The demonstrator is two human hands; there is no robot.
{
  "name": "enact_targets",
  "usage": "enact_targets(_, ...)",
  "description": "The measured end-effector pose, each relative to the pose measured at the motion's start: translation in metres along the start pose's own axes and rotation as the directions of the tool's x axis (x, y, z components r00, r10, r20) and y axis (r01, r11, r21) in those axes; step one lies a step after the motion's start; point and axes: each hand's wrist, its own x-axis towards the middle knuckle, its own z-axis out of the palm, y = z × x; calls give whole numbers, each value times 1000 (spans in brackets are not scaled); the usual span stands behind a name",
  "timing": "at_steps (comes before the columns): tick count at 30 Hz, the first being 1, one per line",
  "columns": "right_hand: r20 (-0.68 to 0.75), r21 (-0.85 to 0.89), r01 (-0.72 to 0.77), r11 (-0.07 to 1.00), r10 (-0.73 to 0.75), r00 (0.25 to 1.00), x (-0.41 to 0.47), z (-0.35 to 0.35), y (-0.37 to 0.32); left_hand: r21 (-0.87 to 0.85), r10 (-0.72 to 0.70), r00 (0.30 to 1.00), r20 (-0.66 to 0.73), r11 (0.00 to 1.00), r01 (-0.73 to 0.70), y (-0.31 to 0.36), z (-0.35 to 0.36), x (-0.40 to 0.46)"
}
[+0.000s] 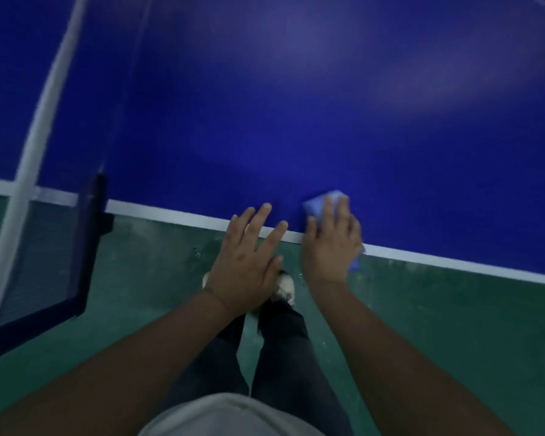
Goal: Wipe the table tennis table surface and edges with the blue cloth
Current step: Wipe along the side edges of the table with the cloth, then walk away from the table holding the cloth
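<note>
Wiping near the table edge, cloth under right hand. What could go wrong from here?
1. The crumpled light-blue cloth already hangs past the white edge line under the right hand; it may slip off onto the green floor.
2. The left hand rests spread on the blue table tennis table edge, possibly leaving prints.
3. The dark net post stands close on the left; a leftward stroke might hit it.

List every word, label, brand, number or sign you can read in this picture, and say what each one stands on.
None: no readable text shows anywhere.
The table bears only plain white lines.
The blue cloth under the right hand, the net post and the left hand show no marks.
</note>
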Motion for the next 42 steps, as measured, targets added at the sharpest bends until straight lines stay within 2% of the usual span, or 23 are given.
enact_targets(2,45,-4,301,954,-300,953,-9,7,-11,-32,28,1000,11,999,-28,4,10,4)
enact_targets(3,56,9,389,921,-389,920,-9,9,-8,-45,33,999,10,998,-33,5,14,5)
enact_targets(4,45,26,408,913,-409,911,-3,9,2,-43,40,999,10,998,-40,6,18,7)
enact_targets(6,-1,-2,275,961,-275,961,7,7,40,5,48,998,39,999,-48,5,24,8)
enact_targets(8,-50,-70,25,997,-29,998,14,2,95,69,30,996,85,997,-36,4,27,10)
enact_targets(9,-61,-81,-106,991,102,993,14,-3,124,93,18,995,99,995,-27,3,28,11)
enact_targets(12,-36,-30,-480,877,478,877,7,-30,189,117,-38,992,121,993,24,10,26,13)
enact_targets(14,7,-10,-571,821,572,821,1,-46,209,116,-69,987,148,992,52,18,24,15)
enact_targets(21,136,186,-424,887,404,905,-39,-63,195,57,58,974,221,996,-73,59,24,24)
enact_targets(26,217,278,-425,861,375,901,-94,-78,194,38,105,938,331,991,-125,104,31,8)
enact_targets(31,258,336,-472,815,402,879,-166,-97,229,85,103,903,418,985,-151,153,45,-28)
enact_targets(37,183,341,-509,790,475,860,-252,-135,298,56,191,844,501,966,-252,239,74,-64)
enact_targets(42,107,386,-553,739,559,822,-311,-167,354,-30,339,791,509,926,-377,325,106,-83)
